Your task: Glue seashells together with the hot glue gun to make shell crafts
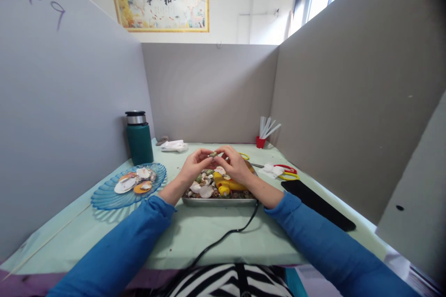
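Note:
A small greenish shell [213,154] is pinched between the fingertips of both my hands, just above a metal tray [219,203]. My left hand [195,165] grips it from the left, and my right hand [235,165] from the right, fingers curled and close together. Below them the tray holds many shells [205,191], white, brown and greenish. A yellow hot glue gun [228,184] lies on top of the shells, partly covered by my right hand and wrist. Its black cord [226,235] runs over the tray's front edge towards me.
On the left stand a blue scalloped plate [111,200] of shells and a green bottle [140,145]. Rightward lie red-and-yellow-handled scissors [288,175], a white tissue [272,170] and a black flat strip [318,205]. A red cup [260,142] holds glue sticks at the back. Grey partitions [209,93] enclose the table.

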`<state>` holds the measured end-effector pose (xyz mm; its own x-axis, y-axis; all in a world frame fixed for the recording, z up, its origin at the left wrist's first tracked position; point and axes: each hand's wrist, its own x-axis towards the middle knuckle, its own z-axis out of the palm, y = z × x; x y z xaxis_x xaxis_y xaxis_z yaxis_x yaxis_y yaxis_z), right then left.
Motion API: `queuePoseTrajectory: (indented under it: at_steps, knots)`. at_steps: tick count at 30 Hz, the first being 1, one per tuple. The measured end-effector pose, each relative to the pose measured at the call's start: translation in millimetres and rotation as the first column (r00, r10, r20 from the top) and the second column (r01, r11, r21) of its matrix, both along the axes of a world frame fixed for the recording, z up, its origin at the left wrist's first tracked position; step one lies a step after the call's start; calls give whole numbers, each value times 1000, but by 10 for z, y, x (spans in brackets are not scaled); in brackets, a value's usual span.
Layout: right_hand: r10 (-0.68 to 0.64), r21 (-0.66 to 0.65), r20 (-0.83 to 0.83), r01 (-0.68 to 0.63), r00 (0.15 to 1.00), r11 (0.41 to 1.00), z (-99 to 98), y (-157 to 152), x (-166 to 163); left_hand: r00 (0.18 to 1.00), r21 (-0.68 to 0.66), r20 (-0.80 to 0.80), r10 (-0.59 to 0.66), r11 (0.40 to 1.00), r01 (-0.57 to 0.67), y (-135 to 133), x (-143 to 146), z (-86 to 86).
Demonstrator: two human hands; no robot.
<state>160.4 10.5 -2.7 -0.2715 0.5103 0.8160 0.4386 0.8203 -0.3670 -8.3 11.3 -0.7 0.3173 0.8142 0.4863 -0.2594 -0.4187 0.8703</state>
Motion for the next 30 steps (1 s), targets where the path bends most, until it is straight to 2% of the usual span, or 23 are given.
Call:
queuePoseTrajectory:
  at_steps: [15,30]
  knots:
    - [4,22,24,-5,1000,1000,-5,-7,6,999,53,-24,46,998,-45,40,6,-6]
    - [16,-27,32,-15,999,1000,25,-24,3,999,15,-18,31,999,-31,-2,3,11]
